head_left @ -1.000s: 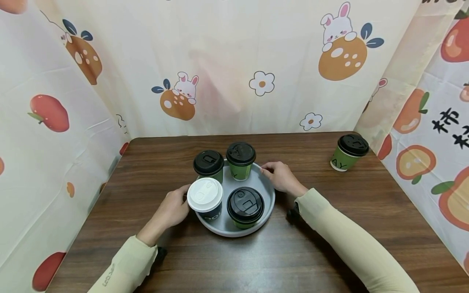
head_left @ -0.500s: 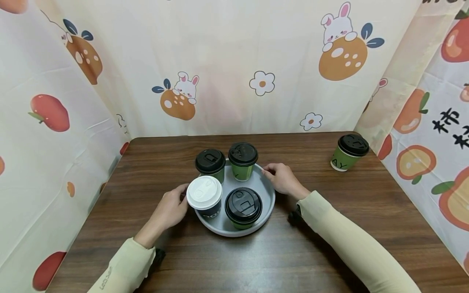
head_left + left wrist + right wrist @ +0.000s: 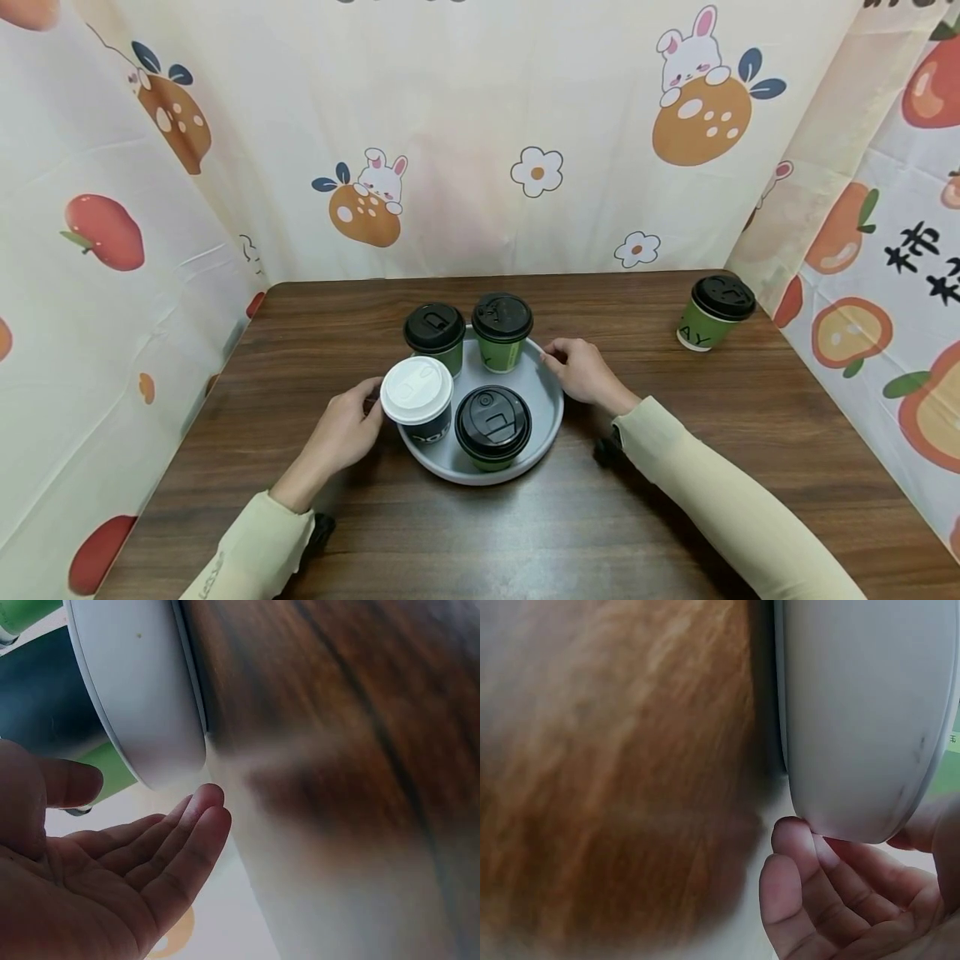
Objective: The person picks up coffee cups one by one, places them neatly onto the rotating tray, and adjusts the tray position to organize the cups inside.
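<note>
A round grey tray (image 3: 542, 392) lies on the table with cups on it. White-lidded dark cup (image 3: 417, 392) is at its left. Green cups with black lids stand at the back left (image 3: 435, 329), back right (image 3: 502, 329) and front (image 3: 492, 425). My right hand (image 3: 588, 372) pinches the tray's right rim; in the right wrist view the fingers (image 3: 817, 889) bend against its outer wall. At the left edge, beside the white-lidded cup, is my left hand (image 3: 341, 433). Its fingers (image 3: 180, 862) are fairly straight in the left wrist view, close to the tray wall; contact is unclear.
Another green cup (image 3: 715, 312) with a black lid stands alone at the table's back right. The brown wooden table (image 3: 450, 550) is bordered by printed curtains (image 3: 465, 100) at the back and both sides.
The tray has turned clockwise: the back cups have shifted right, the front cup left, the white-lidded cup slightly away. My right hand has moved slightly right and nearer, my left slightly left.
</note>
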A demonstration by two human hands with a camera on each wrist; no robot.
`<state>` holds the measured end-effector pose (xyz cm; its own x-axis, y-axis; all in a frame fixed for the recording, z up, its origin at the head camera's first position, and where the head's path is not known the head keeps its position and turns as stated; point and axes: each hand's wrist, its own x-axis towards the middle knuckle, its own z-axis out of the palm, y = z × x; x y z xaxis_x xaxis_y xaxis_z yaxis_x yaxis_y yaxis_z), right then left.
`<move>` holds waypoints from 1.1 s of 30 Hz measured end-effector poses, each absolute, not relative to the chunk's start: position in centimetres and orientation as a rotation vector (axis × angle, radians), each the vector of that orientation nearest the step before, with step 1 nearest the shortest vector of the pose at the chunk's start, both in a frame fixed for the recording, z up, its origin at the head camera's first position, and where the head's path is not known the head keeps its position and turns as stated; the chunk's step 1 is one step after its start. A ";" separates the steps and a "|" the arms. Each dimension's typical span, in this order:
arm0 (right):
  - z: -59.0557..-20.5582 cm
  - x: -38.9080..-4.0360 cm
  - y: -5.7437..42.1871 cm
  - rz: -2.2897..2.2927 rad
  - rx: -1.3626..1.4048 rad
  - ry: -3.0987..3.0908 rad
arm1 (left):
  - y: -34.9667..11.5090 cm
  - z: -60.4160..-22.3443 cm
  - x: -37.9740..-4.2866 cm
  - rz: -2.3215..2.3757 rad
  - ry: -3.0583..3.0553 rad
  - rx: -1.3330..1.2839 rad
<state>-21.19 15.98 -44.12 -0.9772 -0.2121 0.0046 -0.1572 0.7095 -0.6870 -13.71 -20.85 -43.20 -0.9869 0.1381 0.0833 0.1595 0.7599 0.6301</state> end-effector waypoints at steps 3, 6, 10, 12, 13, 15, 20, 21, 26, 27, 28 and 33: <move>-44.2 -21.1 16.0 -1.126 -0.305 2.837 | -20.9 -43.3 -13.7 -1.042 -2.909 -0.244; -44.3 -21.0 16.1 -1.118 -0.309 2.840 | -21.0 -43.2 -13.6 -1.040 -2.909 -0.238; -44.2 -20.8 16.1 -1.113 -0.319 2.850 | -21.0 -43.0 -13.4 -1.047 -2.918 -0.228; -44.1 -20.7 16.2 -1.113 -0.327 2.852 | -21.0 -42.9 -13.3 -1.052 -2.923 -0.223; -44.1 -20.6 16.3 -1.113 -0.330 2.853 | -21.0 -42.9 -13.3 -1.055 -2.925 -0.220; -44.1 -20.5 16.4 -1.110 -0.331 2.852 | -21.0 -42.8 -13.2 -1.058 -2.928 -0.219; -44.1 -20.3 16.4 -1.101 -0.319 2.843 | -21.0 -42.7 -13.0 -1.060 -2.923 -0.223; -44.1 -20.3 16.4 -1.096 -0.321 2.840 | -21.1 -42.7 -13.0 -1.059 -2.922 -0.225; -43.9 -20.0 16.3 -1.087 -0.302 2.831 | -21.1 -42.8 -12.9 -1.057 -2.932 -0.224; -43.9 -19.9 16.3 -1.086 -0.302 2.829 | -21.1 -42.8 -12.9 -1.057 -2.935 -0.222; -43.8 -19.8 16.3 -1.086 -0.297 2.828 | -21.1 -42.8 -12.9 -1.057 -2.937 -0.218; -43.8 -19.5 16.3 -1.076 -0.300 2.834 | -21.1 -42.6 -12.7 -1.055 -2.923 -0.227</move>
<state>-19.49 16.28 -43.79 -0.9762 -0.2160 -0.0188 -0.1491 0.7316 -0.6652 -12.74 -21.10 -42.64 -0.9890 0.1281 0.0738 0.1457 0.7600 0.6333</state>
